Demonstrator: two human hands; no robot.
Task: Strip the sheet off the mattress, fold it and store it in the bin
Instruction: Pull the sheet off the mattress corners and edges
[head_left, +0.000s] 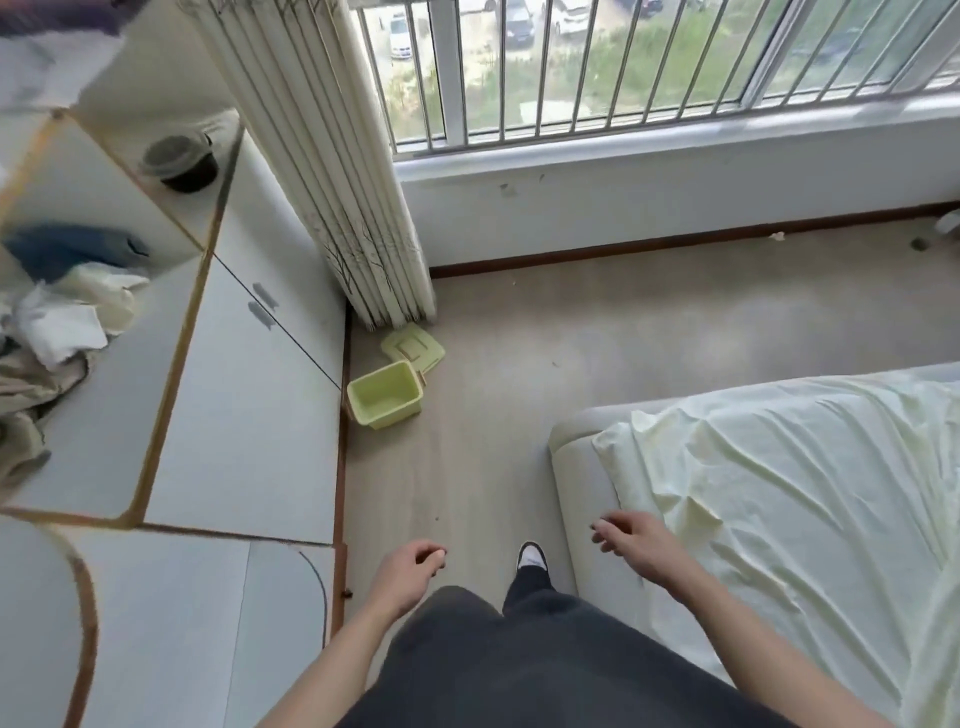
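Pale sheet (810, 478), light, limp and creased, lies spread on the mattress (582, 467); I judge its loose near corner the best hold, my right hand (631, 538) beside it and left hand (410, 564) both relaxed, holding nothing.

Pale yellow sheet (810, 467), green bin (385, 395)

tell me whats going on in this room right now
A person stands on the floor between a white cabinet and a bed. Both hands are empty: the left hand hangs loosely curled, the right hand reaches out over the mattress edge, near the corner of the pale yellow sheet. The sheet lies wrinkled on the mattress, not yet stripped. The green bin sits open on the floor by the curtain, its lid lying behind it.
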